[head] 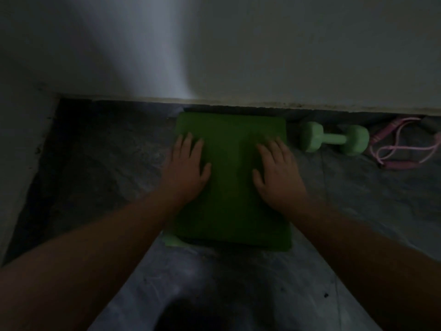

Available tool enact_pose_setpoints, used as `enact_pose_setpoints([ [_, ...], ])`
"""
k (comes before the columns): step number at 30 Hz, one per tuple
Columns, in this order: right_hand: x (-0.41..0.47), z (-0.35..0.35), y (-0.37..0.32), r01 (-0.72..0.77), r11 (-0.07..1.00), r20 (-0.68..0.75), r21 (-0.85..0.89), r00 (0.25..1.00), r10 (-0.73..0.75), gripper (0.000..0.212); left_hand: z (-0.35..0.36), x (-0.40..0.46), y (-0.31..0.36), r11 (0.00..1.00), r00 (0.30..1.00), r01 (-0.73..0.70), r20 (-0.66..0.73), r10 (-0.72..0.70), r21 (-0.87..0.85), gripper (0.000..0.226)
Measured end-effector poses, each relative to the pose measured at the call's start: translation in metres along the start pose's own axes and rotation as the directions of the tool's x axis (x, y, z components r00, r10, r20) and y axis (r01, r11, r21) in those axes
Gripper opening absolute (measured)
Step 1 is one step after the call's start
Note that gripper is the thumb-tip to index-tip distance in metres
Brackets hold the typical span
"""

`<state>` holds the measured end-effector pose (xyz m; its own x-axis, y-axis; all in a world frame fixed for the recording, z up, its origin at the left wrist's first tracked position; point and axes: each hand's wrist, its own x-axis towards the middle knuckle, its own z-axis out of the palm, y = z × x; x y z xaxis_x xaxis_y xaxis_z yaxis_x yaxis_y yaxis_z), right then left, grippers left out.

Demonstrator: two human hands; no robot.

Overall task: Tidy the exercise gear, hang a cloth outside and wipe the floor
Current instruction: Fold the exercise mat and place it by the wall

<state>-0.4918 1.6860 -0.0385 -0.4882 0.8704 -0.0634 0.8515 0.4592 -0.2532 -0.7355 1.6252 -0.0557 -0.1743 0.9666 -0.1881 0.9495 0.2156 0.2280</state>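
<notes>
Your left hand (185, 167) lies flat, palm down, fingers spread, on the left part of the folded green mat (231, 182). Your right hand (278, 174) does the same on the right part, fingers fanned out and pointing toward the wall (238, 48). Neither hand grips anything; both simply press down on the mat's top surface, with a strip of bare green showing between them.

The mat sits on the dark marbled floor (107, 163), its far edge right up near the base of the wall, its near edge toward you. At its near left corner a paler green layer (172, 241) peeks out from underneath.

Just beside the mat on the right lies a pale green dumbbell (334, 139), on its side, handle running roughly parallel to the wall. Whether it touches the mat you can't tell in this dim light. Further right, next to the dumbbell, a pink resistance band (403, 146) lies in loose loops on the floor, with a grey handle (429, 124) at its far end close to the wall.

Both of your forearms reach in from the bottom corners, bare. The scene is dark, with a pale streak of light falling down the wall above the mat's left side.
</notes>
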Motion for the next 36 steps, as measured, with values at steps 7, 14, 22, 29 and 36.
enact_pose_setpoints([
  [7, 0.027, 0.040, 0.012, -0.099, 0.991, 0.234, -0.089, 0.965, 0.118, 0.081, 0.020, 0.033, -0.001, 0.997, 0.962, -0.042, 0.271, 0.023, 0.063, 0.075],
  [14, 0.030, 0.052, 0.017, -0.086, 0.986, 0.285, -0.140, 0.951, 0.124, 0.087, 0.029, 0.033, -0.003, 0.994, 0.969, -0.032, 0.247, 0.006, 0.101, 0.079],
  [22, 0.034, -0.027, 0.004, -0.131, 0.990, 0.520, -0.058, 0.843, 0.142, 0.073, -0.051, 0.030, 0.013, 0.994, 0.834, 0.059, 0.543, -0.102, 0.096, 0.052],
  [29, -0.087, -0.221, -0.062, -0.293, 0.934, 0.374, 0.202, 0.905, 0.203, 0.075, -0.209, -0.098, 0.067, 0.956, 0.951, 0.163, 0.297, -0.087, -0.244, 0.056],
  [36, -0.142, -0.501, -0.157, -0.241, 0.959, 0.360, 0.146, 0.916, 0.176, 0.067, -0.466, -0.191, 0.118, 0.997, 0.980, -0.047, 0.193, 0.057, -0.058, 0.067],
])
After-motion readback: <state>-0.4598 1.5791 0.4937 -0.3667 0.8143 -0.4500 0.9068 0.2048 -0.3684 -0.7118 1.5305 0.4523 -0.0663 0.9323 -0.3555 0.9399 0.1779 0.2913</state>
